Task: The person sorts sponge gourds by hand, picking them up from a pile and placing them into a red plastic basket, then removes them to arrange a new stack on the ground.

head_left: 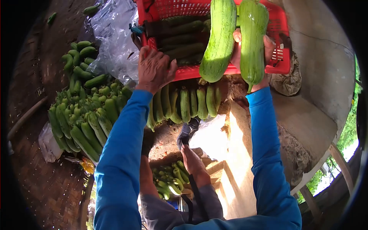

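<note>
My right hand is closed around a large light-green cucumber, raised over the red plastic crate. A second large cucumber stands upright right beside it, against my thumb side; whether my fingers also grip it is hidden. My left hand is curled over the crate's near left rim. Inside the crate lie several darker cucumbers in shadow.
A row of cucumbers lies just below the crate. To the left is a big heap of cucumbers, with clear plastic sheeting behind it. More cucumbers sit low between my legs. A pale wall stands at right.
</note>
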Available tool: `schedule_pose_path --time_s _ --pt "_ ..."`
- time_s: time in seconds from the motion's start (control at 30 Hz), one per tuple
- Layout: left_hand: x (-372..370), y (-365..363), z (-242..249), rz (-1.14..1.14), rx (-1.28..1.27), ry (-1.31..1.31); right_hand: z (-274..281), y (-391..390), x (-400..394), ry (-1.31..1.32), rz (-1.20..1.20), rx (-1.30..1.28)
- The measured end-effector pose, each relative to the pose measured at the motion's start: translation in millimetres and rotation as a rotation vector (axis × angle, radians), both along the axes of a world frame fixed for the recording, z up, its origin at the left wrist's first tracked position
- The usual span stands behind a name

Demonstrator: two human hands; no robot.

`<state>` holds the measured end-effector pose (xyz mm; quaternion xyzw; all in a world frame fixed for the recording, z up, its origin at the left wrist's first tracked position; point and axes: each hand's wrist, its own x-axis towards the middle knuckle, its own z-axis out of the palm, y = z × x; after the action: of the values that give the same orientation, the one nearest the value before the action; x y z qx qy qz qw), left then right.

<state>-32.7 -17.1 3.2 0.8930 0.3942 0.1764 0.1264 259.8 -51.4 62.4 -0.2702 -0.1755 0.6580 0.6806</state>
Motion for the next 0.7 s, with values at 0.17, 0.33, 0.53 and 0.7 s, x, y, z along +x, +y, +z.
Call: schedule_pose_path --time_s 0.17,0.33,0.53,0.7 --pt "-5.4 -3.3 6.8 0.019 -0.107 -0.152 43.5 -49.1 -57.5 -0.028 0.077 -0.014" --pt "-46.4 -51.2 32.0 0.452 -1.037 -1.14 52.9 -109.7 -135.9 -0.16 0.318 -0.134" --pt "-194.1 -184.0 131.5 0.644 -0.932 -0.88 28.0 -194.7 -272.8 -0.598 0.602 -0.615" --pt "-302.7 -222.5 169.4 0.653 -1.2 -0.903 89.9 -173.2 -428.1 -0.952 0.752 -0.437"
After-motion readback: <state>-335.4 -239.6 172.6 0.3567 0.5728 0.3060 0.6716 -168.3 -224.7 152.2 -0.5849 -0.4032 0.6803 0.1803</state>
